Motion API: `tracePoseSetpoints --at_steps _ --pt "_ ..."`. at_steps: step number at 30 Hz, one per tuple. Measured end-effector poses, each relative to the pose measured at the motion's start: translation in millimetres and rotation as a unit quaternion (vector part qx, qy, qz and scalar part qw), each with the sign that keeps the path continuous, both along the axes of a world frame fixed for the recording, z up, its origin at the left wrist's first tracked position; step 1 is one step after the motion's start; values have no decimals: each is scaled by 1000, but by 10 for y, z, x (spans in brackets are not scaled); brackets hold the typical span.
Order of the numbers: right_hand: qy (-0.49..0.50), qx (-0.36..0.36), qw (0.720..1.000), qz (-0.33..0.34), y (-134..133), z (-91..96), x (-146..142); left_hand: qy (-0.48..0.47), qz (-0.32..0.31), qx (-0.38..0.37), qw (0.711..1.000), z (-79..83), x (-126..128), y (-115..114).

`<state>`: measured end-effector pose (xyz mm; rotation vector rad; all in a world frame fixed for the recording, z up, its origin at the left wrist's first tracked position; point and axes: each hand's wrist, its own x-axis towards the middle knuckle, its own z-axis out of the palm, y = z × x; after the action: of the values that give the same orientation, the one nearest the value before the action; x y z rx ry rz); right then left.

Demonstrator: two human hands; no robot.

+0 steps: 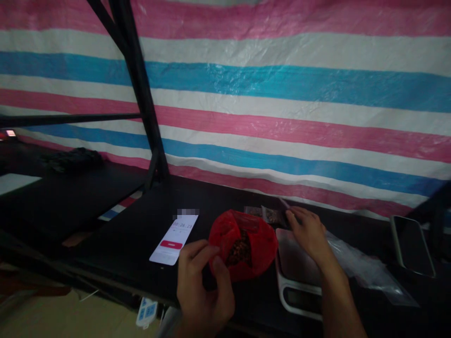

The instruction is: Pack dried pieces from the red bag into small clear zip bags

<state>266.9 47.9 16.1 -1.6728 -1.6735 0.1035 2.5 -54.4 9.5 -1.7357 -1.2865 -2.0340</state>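
Note:
A red plastic bag [262, 253], its mouth spread wide, stands on the black table with small brown grains or seeds [240, 249] inside. At its left rim is my left hand [202, 281], fingers curled and the thumb and index tips close together on the edge. My right hand [308, 232] reaches past the scale, its fingers closed on a small clear packet [283, 203] that is mostly hidden. Beside those fingers lie two small filled packets [271, 215]. Beneath my right forearm sits a white kitchen scale [296, 258] with nothing visible on its plate.
Left of the red bag a lit phone [174, 239] displays a running timer. A clear plastic bag [366, 270] lies right of the scale, with a second phone [413, 246] farther right. Behind the table [123, 249] hangs a striped plastic sheet [282, 117], crossed by a black metal post [144, 94].

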Motion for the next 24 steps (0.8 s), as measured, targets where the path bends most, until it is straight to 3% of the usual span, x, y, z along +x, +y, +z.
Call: tracePoseSetpoints --at_steps 2,3,5,7,9,11,18,24 --pt "88 25 995 47 -167 261 -99 -81 -101 -79 988 32 118 -35" --pt "121 19 989 81 -280 404 -159 -142 -162 -129 968 58 188 -47" --pt "158 -27 975 151 -546 678 -287 -270 -283 -230 891 122 330 -52" --pt "151 -91 957 232 -818 894 -413 -357 -387 -282 802 190 444 -27" --pt "125 -147 935 297 -1045 1022 -526 -418 -431 -307 739 240 510 16" --pt "116 -165 926 321 -1198 1064 -616 -462 -426 -328 705 259 532 59" --pt "94 -167 937 292 -1284 965 -618 -471 -453 -369 661 206 483 130" --pt "103 -144 944 280 -1232 935 -509 -378 -475 -397 689 227 419 138"
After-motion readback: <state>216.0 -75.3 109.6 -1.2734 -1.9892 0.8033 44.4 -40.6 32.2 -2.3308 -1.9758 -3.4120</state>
